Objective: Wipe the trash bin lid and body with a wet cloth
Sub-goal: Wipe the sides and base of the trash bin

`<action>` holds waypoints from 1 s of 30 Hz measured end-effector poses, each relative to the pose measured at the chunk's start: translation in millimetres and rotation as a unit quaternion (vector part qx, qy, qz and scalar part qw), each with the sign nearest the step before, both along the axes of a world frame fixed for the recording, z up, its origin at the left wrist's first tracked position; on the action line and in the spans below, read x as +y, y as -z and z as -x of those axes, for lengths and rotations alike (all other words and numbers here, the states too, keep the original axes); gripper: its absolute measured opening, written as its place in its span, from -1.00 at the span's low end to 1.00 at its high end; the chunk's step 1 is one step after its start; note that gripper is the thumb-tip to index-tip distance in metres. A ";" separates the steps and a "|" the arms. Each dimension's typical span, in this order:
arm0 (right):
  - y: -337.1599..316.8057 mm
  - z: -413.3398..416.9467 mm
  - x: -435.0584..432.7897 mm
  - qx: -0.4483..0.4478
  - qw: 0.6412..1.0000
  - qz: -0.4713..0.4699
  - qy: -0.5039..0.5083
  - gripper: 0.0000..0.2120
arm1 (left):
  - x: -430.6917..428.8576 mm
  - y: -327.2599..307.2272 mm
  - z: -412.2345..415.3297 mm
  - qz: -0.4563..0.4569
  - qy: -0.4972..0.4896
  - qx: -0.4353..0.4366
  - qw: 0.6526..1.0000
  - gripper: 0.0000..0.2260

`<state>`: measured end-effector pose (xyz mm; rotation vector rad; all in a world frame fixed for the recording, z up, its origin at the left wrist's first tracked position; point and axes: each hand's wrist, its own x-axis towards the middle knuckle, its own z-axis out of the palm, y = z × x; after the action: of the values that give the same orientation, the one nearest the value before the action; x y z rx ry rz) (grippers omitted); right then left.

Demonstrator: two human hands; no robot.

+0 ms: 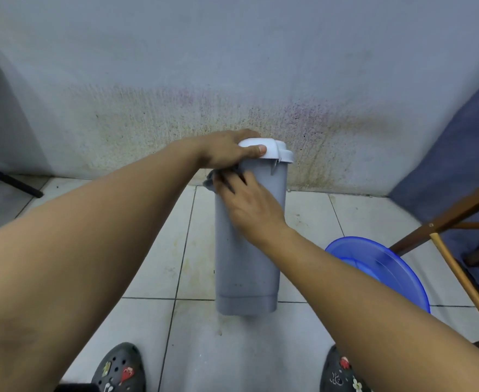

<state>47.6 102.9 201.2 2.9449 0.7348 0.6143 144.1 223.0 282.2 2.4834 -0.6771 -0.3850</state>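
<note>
Bare forearms [91, 236], black perforated clogs [119, 369], small colourful charms [127, 374] on both

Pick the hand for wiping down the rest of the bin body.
Right. The right hand presses the cloth against the upper bin body, with bare surface below it. The left hand grips the lid, steadying the bin.

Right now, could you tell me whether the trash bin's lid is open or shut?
Shut. The lid sits down on the rim of the trash bin body, and the left hand grips it there.
</note>
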 end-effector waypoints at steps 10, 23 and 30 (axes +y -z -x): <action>46.6 40.5 0.2 0.003 0.999 -0.006 -0.044 -0.60 | -6.7 11.2 3.3 0.050 -0.044 -0.037 0.997 -0.38; 133.2 119.4 13.3 0.093 0.995 -0.021 -0.035 -0.64 | -5.4 9.4 2.9 0.044 -0.054 -0.025 0.997 -0.31; 150.9 143.9 12.7 0.121 0.992 -0.011 -0.030 -0.58 | -6.6 1.0 5.1 -0.004 -0.050 -0.040 0.998 -0.37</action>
<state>-96.3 115.6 50.4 3.0626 0.8437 0.2711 139.0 216.4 281.2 2.5401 -0.5819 -0.2533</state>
